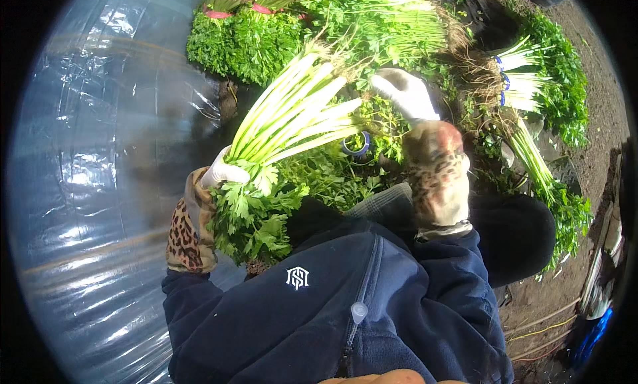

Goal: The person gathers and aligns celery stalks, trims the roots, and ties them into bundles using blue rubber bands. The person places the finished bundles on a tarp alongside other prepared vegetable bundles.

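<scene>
A loose bunch of celery (294, 104) with pale stalks and stringy roots is gripped by my left hand (224, 172) in a white glove. Its leaves hang below that hand and its root ends point up and away from me. My right hand (406, 92), also white-gloved, is just right of the root ends, with its fingers curled. Whether it pinches anything is unclear. Beneath the stalks lies a roll of blue-violet tape (366, 145), partly covered by the bunch. Loose celery leaves (329, 177) lie on the ground before my knees.
Celery bundles with red ties (261, 45) lie at the far side, beside a pile of celery (408, 27). Blue-taped bundles (521, 80) and a loose bunch (533, 154) are on the right. Clear plastic sheeting (99, 159) rises along my left. Cords (543, 329) run across the soil at lower right.
</scene>
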`<state>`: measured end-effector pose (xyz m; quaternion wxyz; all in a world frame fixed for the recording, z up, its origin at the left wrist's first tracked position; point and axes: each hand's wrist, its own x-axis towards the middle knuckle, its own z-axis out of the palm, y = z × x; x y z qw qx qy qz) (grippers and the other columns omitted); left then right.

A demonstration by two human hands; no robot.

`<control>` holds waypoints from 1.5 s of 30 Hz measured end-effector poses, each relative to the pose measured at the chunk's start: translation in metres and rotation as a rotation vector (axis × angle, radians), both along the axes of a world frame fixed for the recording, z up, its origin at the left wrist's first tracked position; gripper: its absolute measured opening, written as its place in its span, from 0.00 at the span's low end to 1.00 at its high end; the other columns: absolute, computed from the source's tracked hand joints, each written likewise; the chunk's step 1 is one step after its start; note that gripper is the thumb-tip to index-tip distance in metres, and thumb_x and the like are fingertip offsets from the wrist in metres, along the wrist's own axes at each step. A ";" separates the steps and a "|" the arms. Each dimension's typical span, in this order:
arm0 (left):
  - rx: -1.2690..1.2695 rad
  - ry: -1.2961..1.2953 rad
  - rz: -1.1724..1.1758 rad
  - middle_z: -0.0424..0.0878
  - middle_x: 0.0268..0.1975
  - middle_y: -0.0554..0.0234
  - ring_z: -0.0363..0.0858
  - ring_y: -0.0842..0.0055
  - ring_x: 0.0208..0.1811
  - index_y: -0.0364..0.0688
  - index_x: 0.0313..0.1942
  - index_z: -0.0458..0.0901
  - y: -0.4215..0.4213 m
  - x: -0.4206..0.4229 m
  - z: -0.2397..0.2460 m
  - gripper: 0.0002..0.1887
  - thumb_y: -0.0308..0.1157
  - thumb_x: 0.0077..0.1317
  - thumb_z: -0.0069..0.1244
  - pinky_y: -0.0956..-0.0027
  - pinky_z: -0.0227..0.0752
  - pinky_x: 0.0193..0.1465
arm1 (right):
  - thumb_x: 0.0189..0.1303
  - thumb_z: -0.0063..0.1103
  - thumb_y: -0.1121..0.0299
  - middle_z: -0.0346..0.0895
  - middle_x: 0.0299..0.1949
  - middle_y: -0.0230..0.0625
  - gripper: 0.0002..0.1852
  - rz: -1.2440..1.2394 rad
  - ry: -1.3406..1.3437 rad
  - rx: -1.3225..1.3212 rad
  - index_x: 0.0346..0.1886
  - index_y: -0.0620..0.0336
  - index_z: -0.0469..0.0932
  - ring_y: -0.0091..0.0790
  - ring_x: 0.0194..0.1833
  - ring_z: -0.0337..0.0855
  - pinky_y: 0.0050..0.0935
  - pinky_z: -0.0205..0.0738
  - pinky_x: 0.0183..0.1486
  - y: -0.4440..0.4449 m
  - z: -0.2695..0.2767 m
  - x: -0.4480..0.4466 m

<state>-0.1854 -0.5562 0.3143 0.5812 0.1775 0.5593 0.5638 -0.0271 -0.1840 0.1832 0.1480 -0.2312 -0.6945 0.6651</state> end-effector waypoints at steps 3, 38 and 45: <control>-0.025 -0.015 -0.074 0.72 0.68 0.47 0.73 0.62 0.67 0.29 0.69 0.64 0.002 -0.006 -0.002 0.40 0.18 0.53 0.59 0.59 0.66 0.70 | 0.54 0.65 0.39 0.84 0.47 0.46 0.29 0.281 -0.029 0.329 0.47 0.53 0.85 0.49 0.48 0.84 0.40 0.76 0.55 -0.057 0.033 -0.019; -0.066 0.682 -0.109 0.81 0.58 0.55 0.78 0.75 0.57 0.31 0.69 0.63 0.170 0.076 -0.103 0.46 0.21 0.48 0.68 0.71 0.70 0.64 | 0.49 0.74 0.75 0.80 0.51 0.32 0.34 -0.210 0.656 -0.895 0.63 0.59 0.71 0.30 0.51 0.81 0.33 0.76 0.55 -0.003 0.044 0.006; 0.298 0.486 -0.076 0.50 0.78 0.54 0.48 0.63 0.79 0.45 0.77 0.33 0.182 0.044 -0.053 0.67 0.22 0.47 0.71 0.57 0.55 0.76 | 0.53 0.73 0.73 0.81 0.46 0.31 0.27 -0.023 0.460 -0.726 0.57 0.60 0.74 0.28 0.43 0.82 0.30 0.78 0.47 -0.034 0.075 0.002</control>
